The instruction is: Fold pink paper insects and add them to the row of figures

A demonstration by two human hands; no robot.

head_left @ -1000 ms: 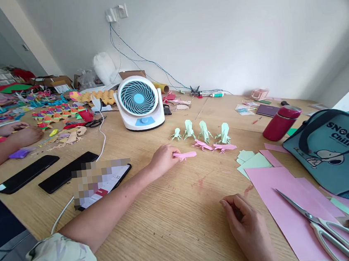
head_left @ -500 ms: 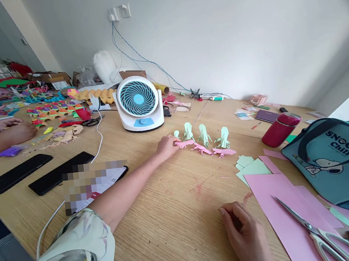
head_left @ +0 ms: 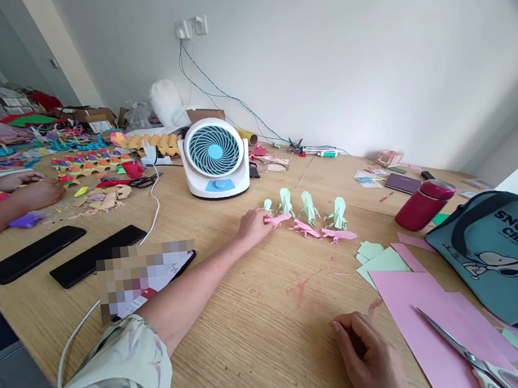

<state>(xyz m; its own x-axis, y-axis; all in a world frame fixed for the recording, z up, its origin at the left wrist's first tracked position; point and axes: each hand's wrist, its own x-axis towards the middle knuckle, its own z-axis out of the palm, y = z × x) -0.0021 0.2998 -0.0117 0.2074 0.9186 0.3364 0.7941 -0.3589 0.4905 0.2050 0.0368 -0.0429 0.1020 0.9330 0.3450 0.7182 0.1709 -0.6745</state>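
My left hand (head_left: 255, 226) reaches out over the wooden table, its fingers pinched on the end of a pink folded-paper lizard-like figure (head_left: 281, 219). To the right of it lie two similar pink paper figures, one in the middle (head_left: 306, 228) and one at the end (head_left: 338, 235). Behind them is a row of several pale green folded-paper figures (head_left: 307, 207) standing up. My right hand (head_left: 371, 355) rests on the table near the front, fingers loosely curled with nothing visible in them. Beside it are pink paper sheets (head_left: 422, 300) with scissors (head_left: 460, 345) on top.
A white fan (head_left: 215, 155) stands at the back. Phones, one black (head_left: 34, 254), lie on the left beside a white cable. Another person's hands (head_left: 40, 198) are at far left among colourful craft pieces. A red flask (head_left: 420, 209) and a teal bag (head_left: 491, 243) stand right.
The whole view has shifted slightly, so things appear a little further right and lower. My left hand keeps its pinch on the pink figure; my right hand stays curled on the table.
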